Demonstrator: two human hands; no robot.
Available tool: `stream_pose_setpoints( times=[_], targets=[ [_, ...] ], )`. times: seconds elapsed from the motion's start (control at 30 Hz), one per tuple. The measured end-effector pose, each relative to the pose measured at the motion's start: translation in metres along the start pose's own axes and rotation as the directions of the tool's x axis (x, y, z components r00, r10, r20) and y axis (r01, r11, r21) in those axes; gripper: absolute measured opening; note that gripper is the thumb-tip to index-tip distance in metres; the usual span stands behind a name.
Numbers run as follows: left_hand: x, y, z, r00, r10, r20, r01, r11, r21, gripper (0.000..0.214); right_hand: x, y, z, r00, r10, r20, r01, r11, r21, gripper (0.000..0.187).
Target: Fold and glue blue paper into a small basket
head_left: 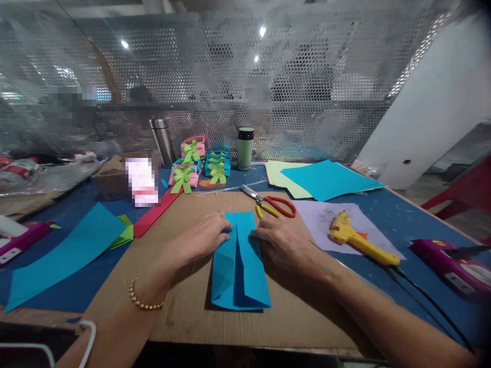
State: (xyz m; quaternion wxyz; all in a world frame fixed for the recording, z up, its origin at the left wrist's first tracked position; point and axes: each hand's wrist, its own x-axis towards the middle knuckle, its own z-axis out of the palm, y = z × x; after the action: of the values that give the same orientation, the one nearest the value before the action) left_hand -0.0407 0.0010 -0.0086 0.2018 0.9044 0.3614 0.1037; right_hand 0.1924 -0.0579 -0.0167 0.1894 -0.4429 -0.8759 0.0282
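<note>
A sheet of blue paper (224, 271) lies in front of me, both long sides folded inward so that their edges nearly meet along the middle. Its near end stands slightly raised. My left hand (207, 232) is at the upper left edge, fingers bent and holding the paper there. At the upper right edge my right hand (282, 237) has its fingers curled in, index finger and thumb side on the fold. Under the paper is a brown cardboard sheet (184, 317). Red-and-yellow-handled scissors (274, 200) rest just beyond my right hand.
A yellow glue gun (356, 240) lies on lilac paper (307, 220) at right. Blue sheets (330, 179) are behind it. Small paper baskets with green bows (218, 171), a green tumbler (245, 151) and a steel flask (163, 143) stand at the back. A blue strip (69, 250) lies left.
</note>
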Motion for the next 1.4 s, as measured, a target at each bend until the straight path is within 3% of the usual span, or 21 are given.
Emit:
stream_pose_setpoints(
  times=[0.3,0.53,0.87,1.13,1.27,1.4],
  targets=[
    [0.004,0.0,-0.004,0.999,0.013,-0.039,-0.012,1.0,0.003,0.026,-0.001,-0.003,0.005,0.996,-0.008,-0.094,0.01,1.0,0.029,0.03],
    [0.005,0.005,-0.007,1.0,-0.017,0.015,0.017,0.999,-0.032,0.032,-0.003,0.004,0.017,0.992,0.047,-0.115,-0.035,0.994,0.107,0.03],
    [0.005,0.017,-0.014,0.989,-0.098,0.112,0.111,0.987,-0.118,0.073,0.006,0.011,0.025,0.985,0.12,-0.126,-0.104,0.986,0.127,0.027],
    [0.015,0.038,-0.026,0.978,-0.071,0.198,0.062,0.997,0.05,0.053,0.007,0.017,0.029,0.993,0.091,-0.079,-0.086,0.994,0.067,0.024],
    [0.023,0.037,-0.033,0.957,-0.122,0.262,0.089,0.987,0.134,0.048,0.009,0.013,0.025,0.993,0.097,-0.063,-0.093,0.994,0.065,0.021],
    [0.029,0.029,-0.043,0.935,-0.075,0.346,0.029,0.99,0.136,0.05,0.011,0.009,0.02,0.989,0.136,-0.057,-0.133,0.989,0.06,0.024]
  ],
)
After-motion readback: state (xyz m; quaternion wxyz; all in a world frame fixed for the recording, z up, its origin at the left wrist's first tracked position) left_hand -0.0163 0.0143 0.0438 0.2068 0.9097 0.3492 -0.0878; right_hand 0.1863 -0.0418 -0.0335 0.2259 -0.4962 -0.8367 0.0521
